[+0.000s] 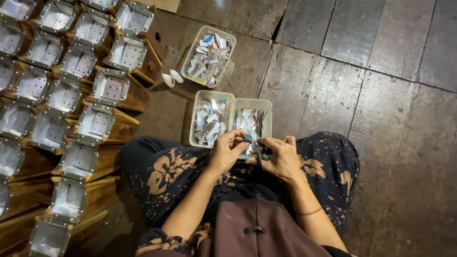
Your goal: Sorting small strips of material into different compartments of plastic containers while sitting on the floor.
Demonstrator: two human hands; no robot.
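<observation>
Two hands' fingers (242, 138) pinch a paper strip (251, 137).

Rows of wooden blocks with perforated metal tops (66, 90) crowd the left side. Two small white pieces (172, 78) lie beside them on the dark plank floor (390, 109).

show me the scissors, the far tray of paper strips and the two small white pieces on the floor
scissors (259, 154), head view, on the dark blades below the hands
far tray (229, 37), head view, on its right rim
white pieces (172, 78), head view, between the two, on the floor beside the wooden boxes
</observation>
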